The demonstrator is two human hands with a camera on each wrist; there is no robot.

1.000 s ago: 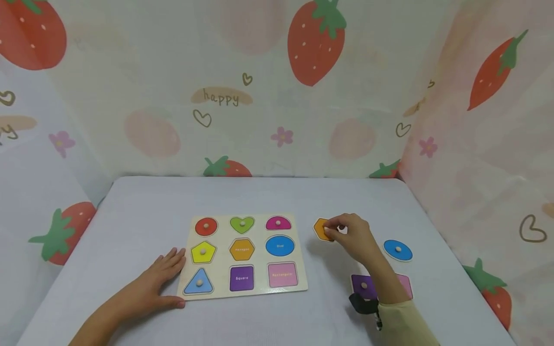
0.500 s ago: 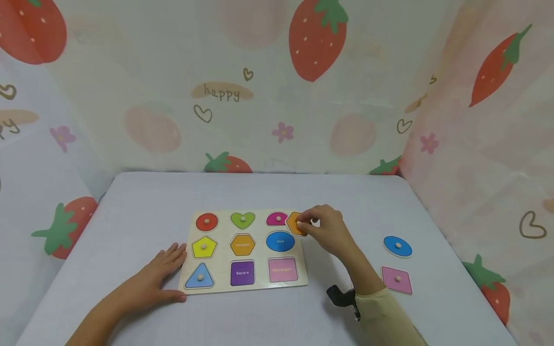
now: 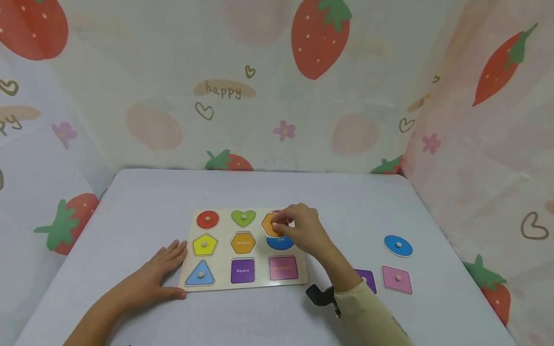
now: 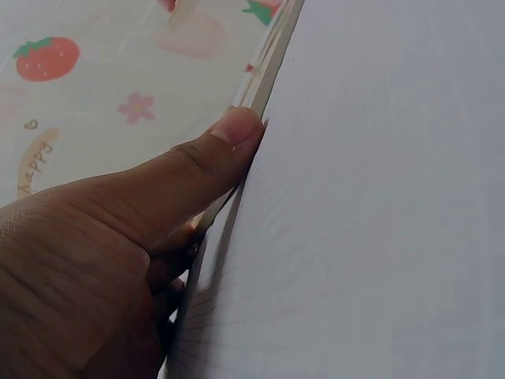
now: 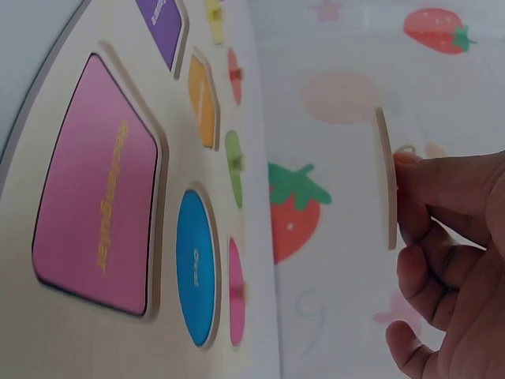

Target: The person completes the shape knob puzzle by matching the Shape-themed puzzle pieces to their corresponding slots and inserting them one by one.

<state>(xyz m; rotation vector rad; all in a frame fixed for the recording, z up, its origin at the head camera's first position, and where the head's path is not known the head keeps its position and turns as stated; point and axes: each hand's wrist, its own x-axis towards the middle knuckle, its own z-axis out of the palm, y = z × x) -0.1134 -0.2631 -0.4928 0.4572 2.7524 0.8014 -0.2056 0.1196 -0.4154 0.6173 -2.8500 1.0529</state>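
Observation:
My right hand [image 3: 303, 228] pinches the knob of an orange hexagon puzzle piece [image 3: 267, 225] above the upper right of a wooden shape board [image 3: 223, 257]. The piece covers most of the magenta half-circle and part of the blue oval recess [image 3: 280, 243]. Seen edge-on in the right wrist view, the hexagon piece [image 5: 388, 189] hangs apart from the board. Toward the board's middle lies the orange hexagon recess [image 3: 243, 242]. My left hand [image 3: 156, 274] rests at the board's left edge, fingers extended; its thumb [image 4: 229, 134] touches the near edge.
Right of the board lie a blue oval piece [image 3: 404, 243], a pink rectangle piece [image 3: 405, 286] and a purple square piece [image 3: 369, 278], partly behind the right forearm. Knobbed pieces such as the red circle [image 3: 203, 224] and blue triangle [image 3: 195, 279] sit in the board.
The right hand has carried the hexagon piece leftward, from beside the board to over its upper right part. The left hand stays at the board's edge.

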